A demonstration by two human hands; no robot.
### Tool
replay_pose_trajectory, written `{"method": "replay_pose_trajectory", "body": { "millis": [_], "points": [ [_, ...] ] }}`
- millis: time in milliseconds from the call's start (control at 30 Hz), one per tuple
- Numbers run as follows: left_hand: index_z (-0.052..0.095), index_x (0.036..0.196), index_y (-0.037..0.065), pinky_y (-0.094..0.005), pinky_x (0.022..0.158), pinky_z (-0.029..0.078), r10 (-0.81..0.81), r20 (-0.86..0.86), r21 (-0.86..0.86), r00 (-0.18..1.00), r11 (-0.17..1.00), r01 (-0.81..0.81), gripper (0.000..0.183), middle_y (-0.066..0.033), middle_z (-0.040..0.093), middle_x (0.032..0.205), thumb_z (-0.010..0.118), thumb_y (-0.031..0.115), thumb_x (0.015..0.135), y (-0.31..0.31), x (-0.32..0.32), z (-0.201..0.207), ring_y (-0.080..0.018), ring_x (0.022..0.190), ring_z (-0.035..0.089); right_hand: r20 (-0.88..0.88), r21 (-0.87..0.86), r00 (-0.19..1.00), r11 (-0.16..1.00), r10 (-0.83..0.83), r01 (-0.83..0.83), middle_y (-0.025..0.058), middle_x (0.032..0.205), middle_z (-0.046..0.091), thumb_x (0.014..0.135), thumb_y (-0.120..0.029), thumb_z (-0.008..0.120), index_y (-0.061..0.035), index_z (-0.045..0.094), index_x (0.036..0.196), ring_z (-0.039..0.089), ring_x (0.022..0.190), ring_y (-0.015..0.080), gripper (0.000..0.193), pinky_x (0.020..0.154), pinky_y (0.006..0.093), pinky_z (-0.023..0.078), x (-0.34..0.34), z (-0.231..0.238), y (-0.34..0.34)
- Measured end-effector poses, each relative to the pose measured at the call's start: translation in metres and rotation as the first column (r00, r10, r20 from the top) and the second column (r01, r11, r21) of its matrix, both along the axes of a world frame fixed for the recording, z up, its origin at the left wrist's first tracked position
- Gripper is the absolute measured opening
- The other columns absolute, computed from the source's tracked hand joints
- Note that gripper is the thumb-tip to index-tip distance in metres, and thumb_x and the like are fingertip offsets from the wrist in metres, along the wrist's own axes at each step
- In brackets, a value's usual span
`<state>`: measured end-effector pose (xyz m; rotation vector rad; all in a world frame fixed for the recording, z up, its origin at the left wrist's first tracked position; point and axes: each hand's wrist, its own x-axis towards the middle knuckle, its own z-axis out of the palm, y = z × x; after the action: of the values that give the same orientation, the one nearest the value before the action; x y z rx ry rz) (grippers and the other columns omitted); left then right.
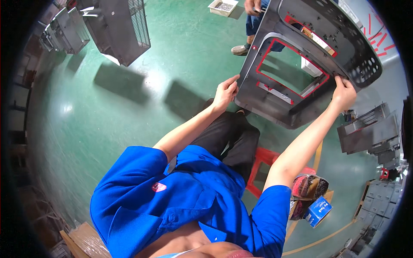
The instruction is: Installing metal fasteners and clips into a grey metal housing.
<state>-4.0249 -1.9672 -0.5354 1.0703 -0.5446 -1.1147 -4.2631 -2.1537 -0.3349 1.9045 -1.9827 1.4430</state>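
A large dark-grey metal panel [275, 103] stands tilted in front of me at the upper right. Red strips [271, 78] line its rectangular opening, and more red edges a narrower slot higher up. At the panel's left edge is my left hand [226, 93], fingers curled and closed with the index fingertip at the rim. What it pinches, if anything, is too small to make out. My right hand [344, 93] is closed at the panel's right side, thumb and fingers on the metal beside the strip's corner.
Behind the panel stands another person, whose hand [253, 7] shows near its top. Grey metal housings [118, 30] hang at the upper left. A white tray [223, 7] of small parts lies on the green floor. Below my right arm are a red stool [254, 170] and a blue box [318, 211].
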Motion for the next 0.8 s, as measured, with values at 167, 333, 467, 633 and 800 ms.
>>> {"method": "replay_pose_trajectory", "body": {
  "millis": [167, 333, 467, 633, 800],
  "points": [
    [0.043, 0.133, 0.004, -0.0186, 0.048, 0.028, -0.008, 0.082, 0.016, 0.997, 1.0, 0.007, 0.041, 0.0047, 0.043, 0.07, 0.044, 0.017, 0.094, -0.009, -0.008, 0.003, -0.0032, 0.056, 0.034, 0.297, -0.401, 0.817, 0.841, 0.494, -0.363, 0.0064, 0.076, 0.068, 0.075, -0.004, 0.072, 0.0011, 0.068, 0.082, 0.061, 0.066, 0.0109, 0.01, 0.062, 0.0222, 0.049, 0.036, -0.009, 0.036],
    [0.046, 0.131, 0.002, -0.0189, 0.049, 0.03, 0.025, 0.102, 0.003, 0.995, 1.0, -0.025, 0.04, 0.0049, 0.044, 0.07, 0.044, 0.017, 0.093, -0.009, 0.009, -0.005, -0.0034, 0.057, 0.035, 0.033, -0.486, 0.782, 0.694, 0.622, -0.531, 0.0067, 0.079, 0.069, 0.075, -0.005, 0.072, -0.0012, 0.07, 0.084, 0.063, 0.067, 0.0125, 0.01, 0.062, 0.026, 0.05, 0.112, -0.025, 0.048],
    [0.045, 0.131, 0.002, -0.0187, 0.048, 0.03, 0.047, 0.115, -0.025, 0.992, 0.999, -0.044, 0.041, 0.0047, 0.043, 0.068, 0.044, 0.017, 0.093, -0.008, 0.002, -0.011, -0.0033, 0.056, 0.035, -0.231, -0.605, 0.846, 0.609, 0.481, -0.512, 0.0017, 0.079, 0.069, 0.072, -0.009, 0.074, -0.0087, 0.071, 0.081, 0.063, 0.067, 0.0161, 0.009, 0.062, 0.0291, 0.047, 0.13, -0.031, 0.04],
    [0.045, 0.131, 0.002, -0.0192, 0.047, 0.029, 0.047, 0.08, -0.028, 0.996, 0.999, -0.045, 0.04, 0.0045, 0.04, 0.066, 0.044, 0.016, 0.094, -0.002, -0.008, -0.014, -0.0037, 0.054, 0.032, -0.14, -0.602, 0.891, 0.677, 0.432, -0.423, 0.0005, 0.076, 0.069, 0.071, -0.01, 0.075, -0.0085, 0.07, 0.077, 0.062, 0.066, 0.0175, 0.008, 0.06, 0.0302, 0.048, 0.144, -0.039, 0.034],
    [0.047, 0.129, 0.002, -0.0192, 0.046, 0.028, 0.05, -0.029, -0.052, 0.998, 0.997, -0.052, 0.038, 0.0036, 0.042, 0.064, 0.043, 0.011, 0.093, 0.007, -0.018, -0.016, -0.0039, 0.052, 0.032, -0.005, -0.596, 0.831, 0.665, 0.556, -0.449, 0.004, 0.068, 0.065, 0.07, -0.006, 0.075, -0.0038, 0.068, 0.076, 0.061, 0.059, 0.0152, 0.01, 0.053, 0.0274, 0.048, 0.147, -0.041, 0.038]
  ]
}}
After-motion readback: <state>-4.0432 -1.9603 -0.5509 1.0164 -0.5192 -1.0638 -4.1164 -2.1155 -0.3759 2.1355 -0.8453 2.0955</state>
